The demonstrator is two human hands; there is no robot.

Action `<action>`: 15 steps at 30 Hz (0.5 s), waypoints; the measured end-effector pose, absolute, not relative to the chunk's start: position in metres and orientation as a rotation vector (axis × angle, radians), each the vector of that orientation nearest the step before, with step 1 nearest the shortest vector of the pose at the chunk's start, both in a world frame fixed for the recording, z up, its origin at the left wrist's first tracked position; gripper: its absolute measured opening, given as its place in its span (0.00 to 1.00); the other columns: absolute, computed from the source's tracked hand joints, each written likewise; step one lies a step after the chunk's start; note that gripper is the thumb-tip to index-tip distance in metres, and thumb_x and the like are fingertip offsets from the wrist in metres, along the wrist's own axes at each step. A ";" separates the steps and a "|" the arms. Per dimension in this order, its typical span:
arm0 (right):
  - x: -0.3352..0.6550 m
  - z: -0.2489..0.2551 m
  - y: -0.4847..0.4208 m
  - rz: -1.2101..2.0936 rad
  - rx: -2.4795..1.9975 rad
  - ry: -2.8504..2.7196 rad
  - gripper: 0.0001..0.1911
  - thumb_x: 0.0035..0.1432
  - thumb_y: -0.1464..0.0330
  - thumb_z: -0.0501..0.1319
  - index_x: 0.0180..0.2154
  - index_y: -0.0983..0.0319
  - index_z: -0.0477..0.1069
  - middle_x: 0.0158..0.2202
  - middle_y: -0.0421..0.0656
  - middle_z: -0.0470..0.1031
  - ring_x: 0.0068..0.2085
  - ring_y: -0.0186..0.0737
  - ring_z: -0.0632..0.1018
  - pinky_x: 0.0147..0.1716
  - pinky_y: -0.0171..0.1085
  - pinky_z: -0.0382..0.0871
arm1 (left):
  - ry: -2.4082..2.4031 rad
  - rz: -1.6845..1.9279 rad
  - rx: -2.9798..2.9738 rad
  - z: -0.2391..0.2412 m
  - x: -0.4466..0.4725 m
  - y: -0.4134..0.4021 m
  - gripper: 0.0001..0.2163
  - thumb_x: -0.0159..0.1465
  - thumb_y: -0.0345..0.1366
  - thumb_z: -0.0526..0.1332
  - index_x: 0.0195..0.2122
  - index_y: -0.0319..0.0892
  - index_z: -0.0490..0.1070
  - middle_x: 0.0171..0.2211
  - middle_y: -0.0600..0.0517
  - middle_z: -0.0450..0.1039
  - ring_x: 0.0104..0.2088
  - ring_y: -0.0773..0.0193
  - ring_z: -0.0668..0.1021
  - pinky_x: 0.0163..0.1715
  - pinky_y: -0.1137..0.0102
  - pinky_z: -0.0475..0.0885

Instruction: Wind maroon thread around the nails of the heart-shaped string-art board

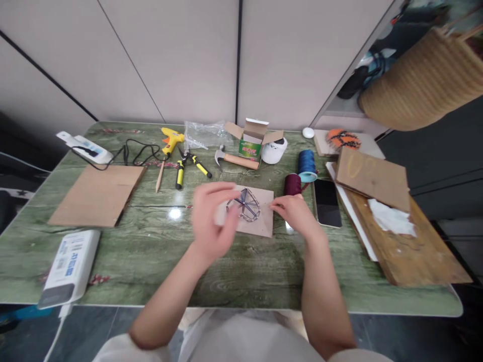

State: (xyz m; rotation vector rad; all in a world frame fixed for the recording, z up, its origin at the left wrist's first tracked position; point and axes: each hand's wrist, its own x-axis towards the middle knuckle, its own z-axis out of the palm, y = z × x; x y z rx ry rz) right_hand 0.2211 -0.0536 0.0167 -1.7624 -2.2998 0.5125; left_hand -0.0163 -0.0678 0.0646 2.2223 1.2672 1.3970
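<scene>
A small square board (260, 229) lies flat on the table, with a ring of nails and dark thread (244, 203) strung across it like spokes. My left hand (213, 218), slightly blurred, is over the board's left side with thumb and fingers apart; I see nothing held in it. At the board's right edge, my right hand (298, 213) has its fingertips pinched together; what they hold, if anything, is too small to make out. A maroon thread spool (292, 184) stands just behind that hand, beside a blue thread spool (307, 163).
Behind the board lie a hammer (241, 160), an opened green box (249, 149), yellow-handled pliers (181, 171) and a yellow glue gun (172, 140). Cardboard (96, 196) and a white power bank (71, 266) are left. A phone (327, 202) and stacked boards (422, 246) sit right.
</scene>
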 end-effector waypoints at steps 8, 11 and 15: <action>0.221 0.017 -0.053 0.532 -1.756 -2.309 0.08 0.59 0.68 0.57 0.33 0.59 0.76 0.35 0.41 0.79 0.39 0.40 0.77 0.41 0.38 0.56 | 1.278 0.457 2.599 0.003 0.014 -0.045 0.17 0.64 0.41 0.52 0.54 0.44 0.64 0.57 0.47 0.64 0.59 0.55 0.62 0.59 0.54 0.55; 0.221 0.016 -0.052 0.530 -1.767 -2.308 0.08 0.59 0.68 0.57 0.33 0.60 0.76 0.35 0.42 0.79 0.39 0.40 0.77 0.40 0.37 0.56 | 1.310 0.449 2.616 -0.006 0.015 -0.046 0.19 0.66 0.41 0.49 0.56 0.43 0.62 0.59 0.46 0.61 0.60 0.56 0.61 0.59 0.57 0.56; 0.219 0.015 -0.051 0.464 -1.816 -2.301 0.08 0.59 0.68 0.57 0.33 0.59 0.76 0.34 0.42 0.79 0.38 0.39 0.77 0.38 0.37 0.55 | 1.430 0.488 2.589 -0.009 0.020 -0.052 0.19 0.67 0.40 0.47 0.56 0.42 0.62 0.59 0.46 0.60 0.60 0.56 0.61 0.57 0.58 0.59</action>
